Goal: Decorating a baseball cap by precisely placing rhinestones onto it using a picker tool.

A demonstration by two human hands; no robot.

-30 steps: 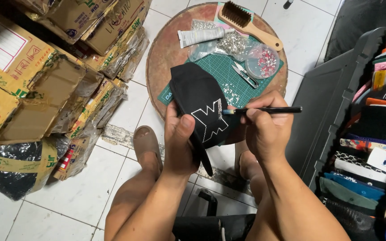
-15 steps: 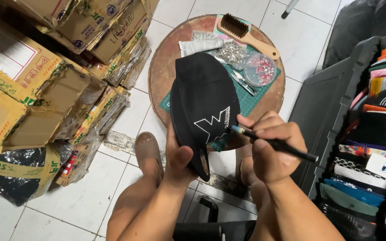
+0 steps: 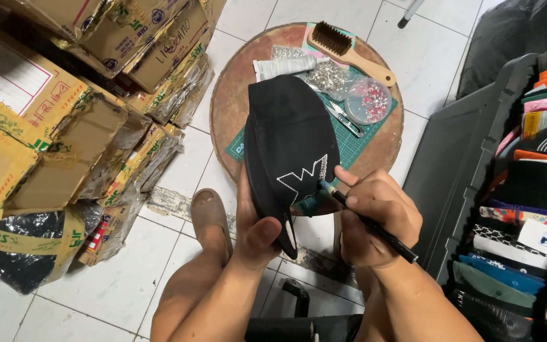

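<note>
Single head cam, looks steeply down, near. Hands sit just below centre: left hand (image 3: 257, 231) at 7, right hand (image 3: 375, 218) at 5. Table (image 3: 238, 107) at 12, boxes (image 3: 52, 126) at 9, crate (image 3: 470, 158) at 3.

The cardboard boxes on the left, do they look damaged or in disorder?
Yes. The cardboard boxes lie in a leaning, uneven pile, with crushed corners, torn flaps and loose plastic wrap. By contrast, the black cap in the left hand and the pen tool in the right hand look intact.
</note>
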